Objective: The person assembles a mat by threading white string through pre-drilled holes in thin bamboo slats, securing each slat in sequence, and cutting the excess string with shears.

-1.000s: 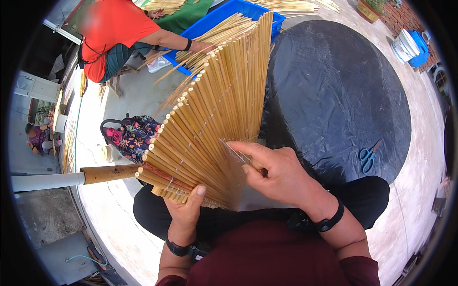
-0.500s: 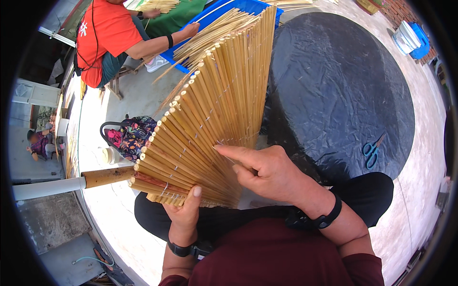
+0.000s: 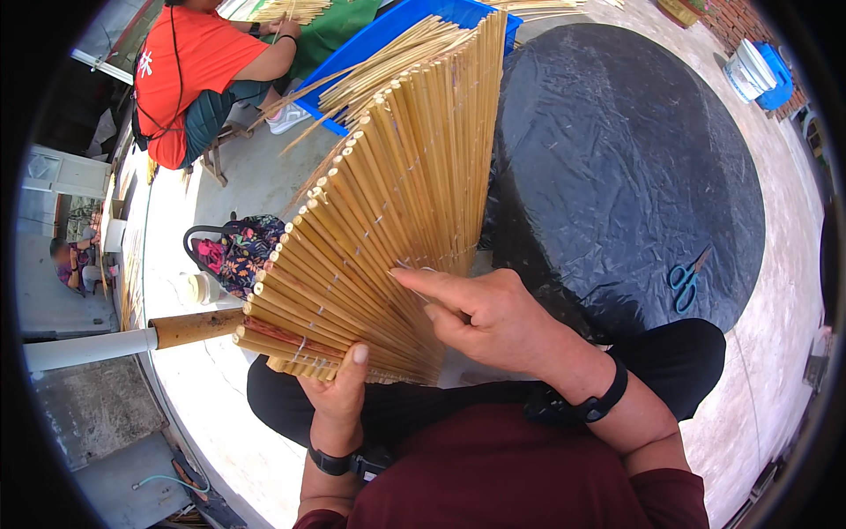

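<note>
A mat of straight tan reed stalks, bound with rows of pale thread, fans out in front of me from my lap to the far tub. My left hand grips its near left edge, thumb on top and the other fingers hidden beneath. Over the mat's near right part is my right hand, index finger pointing left and the rest curled. Between its index finger and thumb runs a thin pale strand; whether thread or needle, I cannot tell.
Scissors lie on a round black plastic-covered surface at right. A blue tub of loose stalks stands beyond the mat, beside a person in red. A flowered bag and a pole are at left.
The mat has shifted slightly left, while both my hands keep nearly the same place. The person in red has drawn their hand back from over the tub.
</note>
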Tool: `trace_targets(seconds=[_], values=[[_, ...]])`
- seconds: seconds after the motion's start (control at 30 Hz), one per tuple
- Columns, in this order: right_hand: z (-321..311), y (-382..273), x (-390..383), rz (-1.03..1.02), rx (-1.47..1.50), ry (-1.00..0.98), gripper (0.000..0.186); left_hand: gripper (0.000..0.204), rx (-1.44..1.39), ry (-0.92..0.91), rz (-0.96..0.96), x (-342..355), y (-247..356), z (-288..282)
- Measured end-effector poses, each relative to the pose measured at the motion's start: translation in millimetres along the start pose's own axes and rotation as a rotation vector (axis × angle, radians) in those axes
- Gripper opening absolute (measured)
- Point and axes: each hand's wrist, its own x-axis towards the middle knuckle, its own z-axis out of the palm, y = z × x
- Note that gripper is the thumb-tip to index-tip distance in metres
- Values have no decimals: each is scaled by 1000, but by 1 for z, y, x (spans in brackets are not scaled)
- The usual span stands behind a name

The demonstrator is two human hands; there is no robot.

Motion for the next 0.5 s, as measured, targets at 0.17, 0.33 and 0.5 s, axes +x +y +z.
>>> trace_targets(seconds=[0.17, 0.33, 0.5], values=[[-3, -4, 3, 4, -35, -19, 39, 66, 9, 10, 4, 1, 1, -1], [-18, -16, 0, 131, 22, -23, 37, 68, 69, -95, 33, -1, 6, 7], [-32, -31, -5, 285, -9, -100, 38, 60, -86, -256, -49, 1, 24, 20]])
